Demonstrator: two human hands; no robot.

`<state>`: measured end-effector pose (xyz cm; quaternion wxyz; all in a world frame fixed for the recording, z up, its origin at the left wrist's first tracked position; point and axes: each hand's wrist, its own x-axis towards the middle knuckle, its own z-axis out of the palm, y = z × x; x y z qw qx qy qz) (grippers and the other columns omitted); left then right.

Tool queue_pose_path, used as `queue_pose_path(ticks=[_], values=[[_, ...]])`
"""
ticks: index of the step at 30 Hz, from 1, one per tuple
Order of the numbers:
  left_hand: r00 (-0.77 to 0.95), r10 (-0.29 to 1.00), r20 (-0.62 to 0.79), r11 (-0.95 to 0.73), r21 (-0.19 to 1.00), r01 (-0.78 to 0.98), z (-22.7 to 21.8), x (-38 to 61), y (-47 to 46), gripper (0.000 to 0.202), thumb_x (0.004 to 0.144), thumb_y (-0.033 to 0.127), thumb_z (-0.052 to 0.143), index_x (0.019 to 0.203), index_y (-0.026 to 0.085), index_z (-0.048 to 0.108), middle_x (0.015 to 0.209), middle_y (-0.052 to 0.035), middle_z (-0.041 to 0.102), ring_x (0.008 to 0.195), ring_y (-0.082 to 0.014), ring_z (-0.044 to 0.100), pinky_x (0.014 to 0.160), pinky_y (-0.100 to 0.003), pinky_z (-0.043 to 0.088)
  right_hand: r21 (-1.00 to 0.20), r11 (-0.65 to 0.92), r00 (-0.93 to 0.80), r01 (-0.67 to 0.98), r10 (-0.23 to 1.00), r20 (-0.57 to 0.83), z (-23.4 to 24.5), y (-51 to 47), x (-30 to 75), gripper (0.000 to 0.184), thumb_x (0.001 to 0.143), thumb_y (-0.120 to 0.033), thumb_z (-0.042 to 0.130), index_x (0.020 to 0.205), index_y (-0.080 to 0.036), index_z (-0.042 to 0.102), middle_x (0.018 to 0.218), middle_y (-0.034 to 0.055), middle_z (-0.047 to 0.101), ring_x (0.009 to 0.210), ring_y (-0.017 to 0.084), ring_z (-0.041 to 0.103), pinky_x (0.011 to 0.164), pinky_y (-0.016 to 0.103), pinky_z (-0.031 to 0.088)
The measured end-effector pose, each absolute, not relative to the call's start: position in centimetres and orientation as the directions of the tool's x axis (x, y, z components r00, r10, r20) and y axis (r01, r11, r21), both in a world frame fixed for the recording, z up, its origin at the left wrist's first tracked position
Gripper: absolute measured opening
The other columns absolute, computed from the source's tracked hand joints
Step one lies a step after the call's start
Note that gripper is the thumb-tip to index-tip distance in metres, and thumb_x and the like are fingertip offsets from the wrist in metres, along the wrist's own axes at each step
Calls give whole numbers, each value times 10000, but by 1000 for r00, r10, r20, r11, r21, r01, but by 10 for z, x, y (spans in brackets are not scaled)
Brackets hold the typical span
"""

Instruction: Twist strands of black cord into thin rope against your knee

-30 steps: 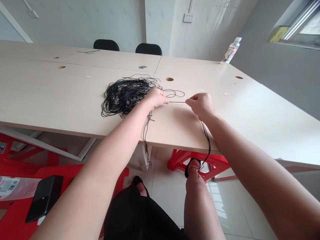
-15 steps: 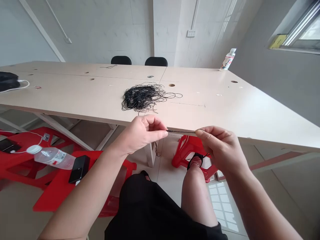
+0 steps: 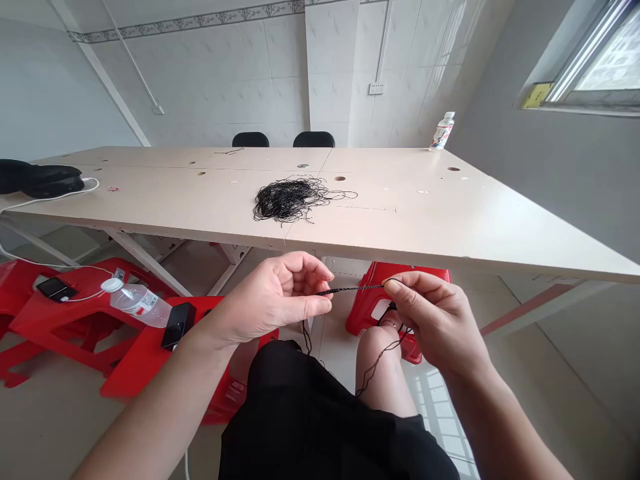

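A length of twisted black cord (image 3: 350, 290) stretches between my two hands, in front of my lap and below the table's near edge. My left hand (image 3: 273, 300) holds one end in its fingertips, and my right hand (image 3: 435, 320) pinches the other between thumb and forefinger. Thin loose strands (image 3: 377, 360) trail down from my right hand over my knee (image 3: 383, 353). A tangled heap of thin black cord (image 3: 287, 200) lies on the pale wooden table (image 3: 400, 227), out of reach of neither hand's contact.
Red plastic stools (image 3: 395, 293) stand below the table, one bearing a phone (image 3: 177, 325) and a water bottle (image 3: 140, 305). A second phone (image 3: 56, 289) lies on another stool. A black item with a white cable (image 3: 43, 179) sits at the table's left end.
My hands have drawn back from the table top to below its near edge, holding the cord. The view has tilted upward, showing more wall, and the cord heap looks smaller and farther away.
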<state>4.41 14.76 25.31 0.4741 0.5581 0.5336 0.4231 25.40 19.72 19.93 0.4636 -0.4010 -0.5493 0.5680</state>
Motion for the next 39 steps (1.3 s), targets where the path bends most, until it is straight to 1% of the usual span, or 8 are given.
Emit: queue_pose_path(ticks=[8, 14, 17, 21, 27, 34, 37, 39], values=[[177, 976, -128, 115, 990, 86, 253, 57, 142, 396, 669, 163, 726, 1045, 217, 614, 859, -10, 569, 812, -96, 559, 706, -214, 493, -992, 57, -295, -112, 951, 88, 203, 188, 252, 268, 701, -433, 700, 681, -178, 619, 462, -42, 480, 378, 60, 378, 348, 207, 307], [246, 953, -176, 183, 983, -5, 244, 76, 146, 299, 804, 254, 601, 1095, 189, 620, 829, -31, 607, 693, -93, 588, 675, -250, 489, -994, 57, -354, -95, 931, 87, 203, 184, 253, 239, 738, -398, 673, 703, -166, 626, 477, -44, 491, 373, 43, 368, 341, 189, 292], [225, 957, -182, 199, 979, -53, 237, 82, 149, 265, 808, 274, 597, 1042, 166, 657, 759, -25, 627, 644, -84, 580, 638, -238, 488, -993, 34, -421, -112, 904, 78, 203, 184, 252, 231, 759, -398, 650, 707, -174, 626, 453, -54, 470, 347, 35, 331, 320, 184, 257], [183, 980, -83, 71, 995, 72, 232, 83, 151, 209, 751, 258, 663, 943, 188, 709, 752, -10, 653, 599, -77, 574, 600, -229, 498, -995, 42, -453, -88, 888, 78, 203, 182, 250, 249, 761, -400, 647, 670, -170, 615, 445, -65, 422, 355, 26, 292, 330, 183, 234], [125, 990, 71, -111, 931, 347, 227, 74, 153, 117, 705, 250, 699, 801, 205, 748, 799, -30, 663, 711, -126, 618, 656, -255, 517, -997, 64, -456, 47, 889, 36, 198, 181, 245, 290, 727, -432, 663, 679, -147, 636, 527, -23, 482, 468, 56, 359, 410, 194, 283], [126, 987, 95, -133, 930, 342, 206, 68, 155, 162, 721, 277, 678, 818, 165, 743, 809, -52, 686, 737, -137, 625, 685, -262, 510, -992, -40, -436, 116, 896, -87, 181, 181, 238, 341, 684, -520, 667, 660, -181, 636, 444, -43, 374, 371, 51, 266, 322, 205, 198], [81, 989, 128, -148, 922, 359, 197, 68, 154, 190, 741, 285, 650, 843, 149, 735, 835, -72, 698, 772, -152, 636, 728, -278, 513, -979, -68, -378, 190, 916, -137, 176, 182, 234, 336, 654, -564, 660, 666, -228, 654, 459, -2, 429, 369, 80, 309, 326, 231, 224], [27, 989, 144, -143, 916, 374, 193, 69, 154, 201, 756, 283, 626, 856, 142, 729, 857, -83, 701, 784, -153, 642, 745, -278, 516, -973, -33, -333, 229, 936, -110, 173, 183, 231, 321, 617, -596, 649, 666, -280, 667, 518, 53, 515, 411, 129, 391, 358, 274, 271]])
